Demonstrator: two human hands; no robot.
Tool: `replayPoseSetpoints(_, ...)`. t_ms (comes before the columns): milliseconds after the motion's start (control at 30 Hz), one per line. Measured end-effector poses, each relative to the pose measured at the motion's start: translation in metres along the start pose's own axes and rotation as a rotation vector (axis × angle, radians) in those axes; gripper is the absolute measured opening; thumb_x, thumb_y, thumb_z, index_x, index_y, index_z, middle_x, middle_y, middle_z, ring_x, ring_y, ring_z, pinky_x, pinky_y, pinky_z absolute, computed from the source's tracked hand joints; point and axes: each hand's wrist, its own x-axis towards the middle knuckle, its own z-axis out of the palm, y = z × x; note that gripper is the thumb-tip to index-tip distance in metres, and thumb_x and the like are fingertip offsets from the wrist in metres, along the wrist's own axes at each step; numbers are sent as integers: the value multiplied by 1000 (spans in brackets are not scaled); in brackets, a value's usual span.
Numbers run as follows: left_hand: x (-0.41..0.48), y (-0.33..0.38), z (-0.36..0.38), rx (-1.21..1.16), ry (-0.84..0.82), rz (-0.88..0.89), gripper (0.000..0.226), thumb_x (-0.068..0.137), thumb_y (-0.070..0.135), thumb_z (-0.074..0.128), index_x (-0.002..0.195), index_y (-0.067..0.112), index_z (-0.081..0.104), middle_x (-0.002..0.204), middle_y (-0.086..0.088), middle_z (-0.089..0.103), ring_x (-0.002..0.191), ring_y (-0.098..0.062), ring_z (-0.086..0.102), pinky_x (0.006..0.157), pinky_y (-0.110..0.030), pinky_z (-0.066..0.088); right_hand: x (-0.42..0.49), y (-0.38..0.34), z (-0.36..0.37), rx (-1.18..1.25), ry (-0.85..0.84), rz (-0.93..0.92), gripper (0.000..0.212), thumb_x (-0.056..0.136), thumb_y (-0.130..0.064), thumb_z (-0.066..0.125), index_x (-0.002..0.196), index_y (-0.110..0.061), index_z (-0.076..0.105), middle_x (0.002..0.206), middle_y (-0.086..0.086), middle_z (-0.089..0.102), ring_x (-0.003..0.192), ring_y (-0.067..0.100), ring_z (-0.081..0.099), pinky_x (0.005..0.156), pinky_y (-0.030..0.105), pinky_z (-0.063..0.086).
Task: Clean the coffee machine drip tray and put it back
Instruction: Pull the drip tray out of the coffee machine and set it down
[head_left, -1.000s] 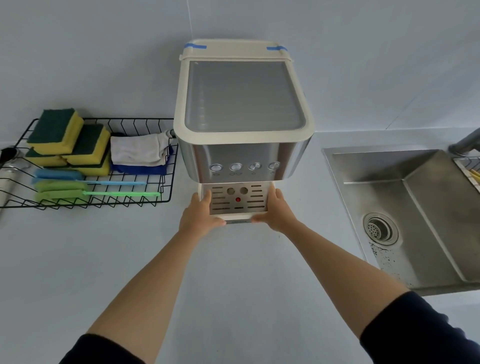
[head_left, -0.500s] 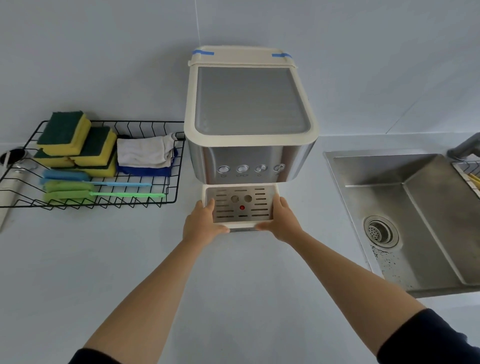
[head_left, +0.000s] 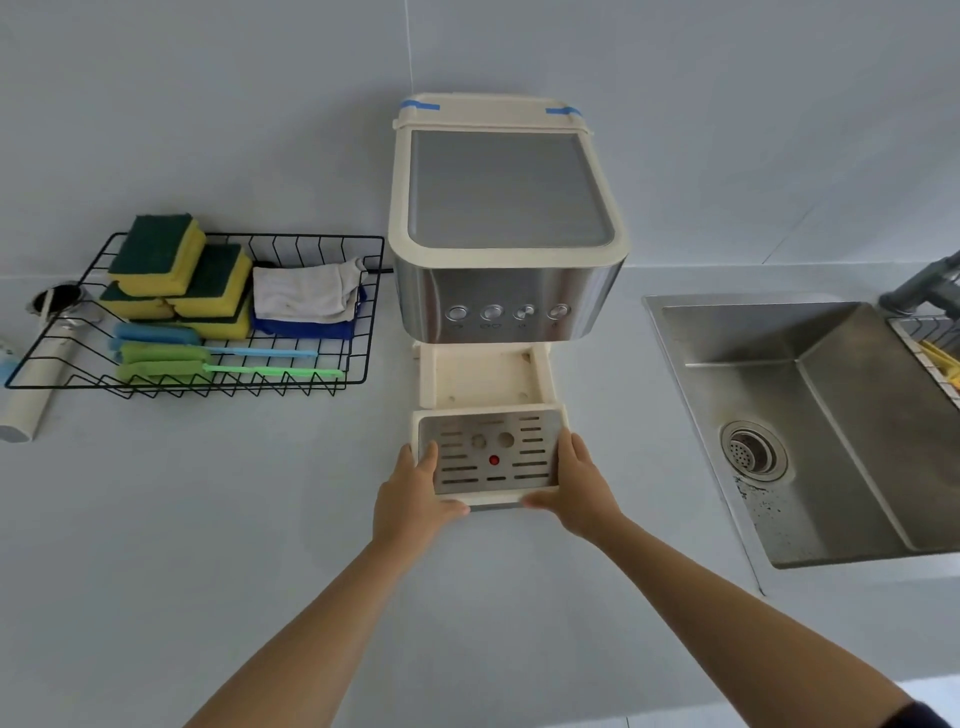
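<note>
Most of the view was pale counter (head_left: 260, 519), with the sink (head_left: 857, 415) to the right of the coffee machine (head_left: 506, 208), probably where the washing would happen. Left of the machine sat a wire basket (head_left: 375, 306) of sponges (head_left: 156, 254), cloths (head_left: 306, 291) and brushes, within reach for scrubbing. The drip tray (head_left: 491, 470) lay just in front of the machine, clear of its bare slot (head_left: 480, 376). The left hand (head_left: 413, 499) and right hand (head_left: 579, 491) clasped its two sides, fingers over the rim and thumbs at the front edge, likely to keep it level so nothing spilled. Its grate hid any liquid below. Whether the tray touched the counter could not be told, and the tap (head_left: 924, 286) was cut off at the frame edge.
</note>
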Motion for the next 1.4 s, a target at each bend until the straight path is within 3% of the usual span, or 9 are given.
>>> replayPoseSetpoints(67,-11,-4,3,-6,0,-7,91,70,39,73,144,16,23,127,-5,41,112,-26,52,91,-33,44,-11,1,2,-3,-3,-6,78,68,-18,77,130,-17,28,110,-4,39,94,13,49,62,14,43)
replayPoseSetpoints(633,-73,-29,16,70,-48,17,89,75,42,69,145,17,20,144,-9,30,117,-27,50,98,-34,43,-81,9,29,-68,-18,0,79,73,-19,75,132,-11,23,123,4,39,108,17,49,86,32,55)
replayPoseSetpoints(833,-78,-35,21,65,-47,43,89,76,45,66,145,17,17,148,-10,24,125,-25,44,100,-33,41,-88,10,30,-122,-30,-38,89,74,-22,74,139,-10,14,128,6,36,112,19,46,90,31,51)
replayPoseSetpoints(1067,-74,-36,11,162,-30,102,96,71,55,65,145,22,12,146,-7,22,130,-23,32,95,-35,43,-80,2,21,-325,-112,-51,88,74,-35,72,141,-20,15,139,10,25,127,27,33,100,41,44)
replayPoseSetpoints(1267,-64,-20,4,338,-19,338,78,76,55,60,140,24,28,155,-9,8,142,-25,12,113,-38,20,-69,-10,19,-546,-144,-202,63,77,-44,65,127,-15,40,146,6,22,136,22,19,109,38,36)
replayPoseSetpoints(1400,-55,-16,3,433,-102,436,64,85,54,47,140,25,31,157,-9,2,144,-25,0,115,-39,7,-67,-13,19,-591,-172,-284,59,79,-42,64,128,-16,43,146,5,25,138,23,16,111,36,30)
